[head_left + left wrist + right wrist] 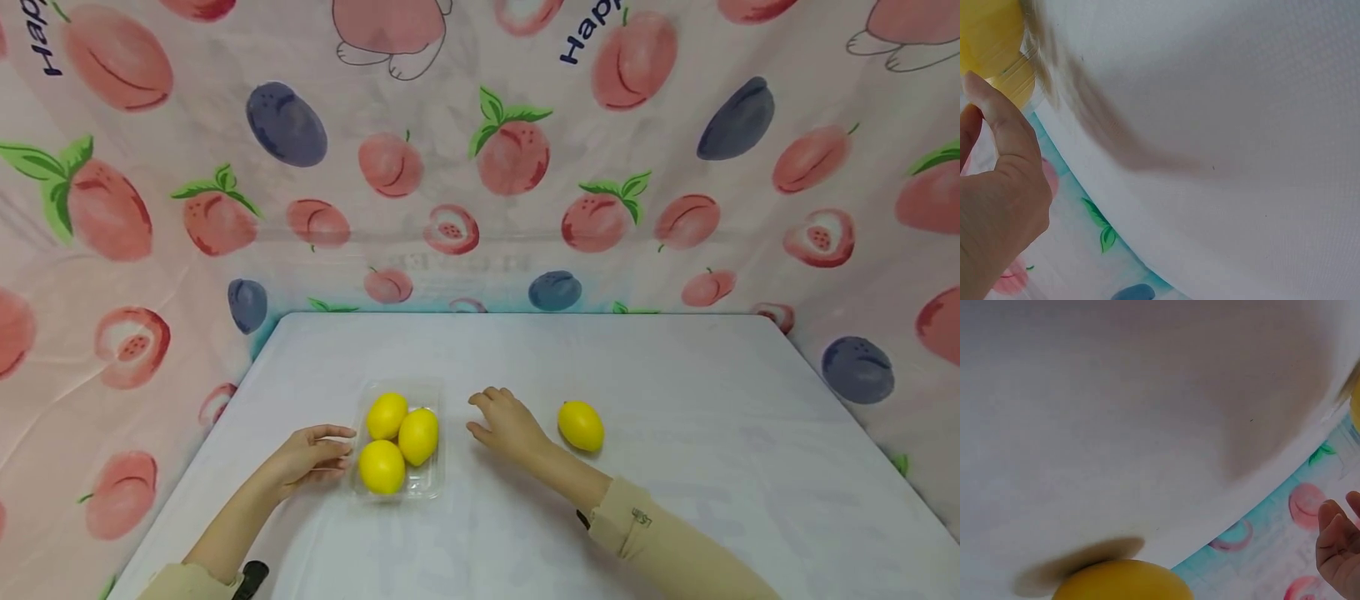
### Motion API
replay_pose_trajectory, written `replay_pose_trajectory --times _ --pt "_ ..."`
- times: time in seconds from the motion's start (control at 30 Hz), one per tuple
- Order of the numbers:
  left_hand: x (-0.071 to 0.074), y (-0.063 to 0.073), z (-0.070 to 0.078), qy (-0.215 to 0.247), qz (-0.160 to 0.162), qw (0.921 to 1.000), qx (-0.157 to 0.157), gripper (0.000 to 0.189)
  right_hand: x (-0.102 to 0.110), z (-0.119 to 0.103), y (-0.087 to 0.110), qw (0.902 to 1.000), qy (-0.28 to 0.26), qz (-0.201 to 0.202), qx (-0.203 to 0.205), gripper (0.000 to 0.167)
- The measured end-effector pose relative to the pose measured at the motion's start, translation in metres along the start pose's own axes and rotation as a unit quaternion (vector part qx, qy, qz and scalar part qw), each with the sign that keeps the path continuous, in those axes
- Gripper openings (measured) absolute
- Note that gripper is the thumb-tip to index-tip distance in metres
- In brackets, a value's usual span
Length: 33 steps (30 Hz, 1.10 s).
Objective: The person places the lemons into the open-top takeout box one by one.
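Note:
A clear plastic box [429, 483] stands on the table left of the middle, with three yellow lemons [382, 467] inside. My left hand [309, 454] is at the box's left side, its fingers loosely bent. The fingertips come right up to the wall; whether they touch it I cannot tell. On the other side, my right hand [510, 423] hovers over the table between the box and a single lemon [581, 426], holding nothing, fingers relaxed. That loose lemon [1124, 581] also shows at the bottom of the right wrist view.
A white cloth covers the table [675, 367]. Behind it and at both sides hangs a pink curtain [450, 100] printed with peaches and plums. The table's back edge meets the curtain.

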<state>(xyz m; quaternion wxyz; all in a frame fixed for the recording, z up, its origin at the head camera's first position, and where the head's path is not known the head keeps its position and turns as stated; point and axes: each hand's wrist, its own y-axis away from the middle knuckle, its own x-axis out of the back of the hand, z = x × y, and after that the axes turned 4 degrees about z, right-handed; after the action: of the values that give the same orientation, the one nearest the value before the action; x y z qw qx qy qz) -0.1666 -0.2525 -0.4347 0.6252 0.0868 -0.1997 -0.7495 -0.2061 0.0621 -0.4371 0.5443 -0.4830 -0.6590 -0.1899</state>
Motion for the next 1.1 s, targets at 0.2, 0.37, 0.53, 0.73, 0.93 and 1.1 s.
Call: replay_pose_trajectory --times 0.2,0.37,0.53,0.73,0.93,1.1 --pt "-0.002 0.000 0.000 -0.003 -0.005 1.0000 0.001 0.041 0.013 0.020 0.012 0.9987 -0.009 -0.051 -0.002 0.032" --pt "-0.002 0.000 0.000 -0.002 -0.004 1.0000 0.001 0.041 0.029 0.038 0.023 0.9977 -0.010 -0.064 0.020 0.031" --pt "0.001 0.002 -0.002 -0.003 -0.006 1.0000 -0.003 0.041 0.043 0.053 0.034 0.9956 0.014 -0.047 0.079 0.032" --pt "0.004 0.003 -0.006 -0.009 -0.003 0.9999 0.003 0.043 0.066 0.075 0.050 0.9909 0.041 -0.088 0.093 0.046" --pt "0.003 0.002 -0.006 -0.006 -0.017 0.9998 -0.001 0.041 0.089 0.099 0.061 0.9850 0.038 -0.163 0.040 0.064" --pt "0.003 -0.001 -0.002 -0.005 -0.018 0.9998 -0.003 0.042 0.099 0.114 0.061 0.9813 0.016 -0.190 0.028 0.072"
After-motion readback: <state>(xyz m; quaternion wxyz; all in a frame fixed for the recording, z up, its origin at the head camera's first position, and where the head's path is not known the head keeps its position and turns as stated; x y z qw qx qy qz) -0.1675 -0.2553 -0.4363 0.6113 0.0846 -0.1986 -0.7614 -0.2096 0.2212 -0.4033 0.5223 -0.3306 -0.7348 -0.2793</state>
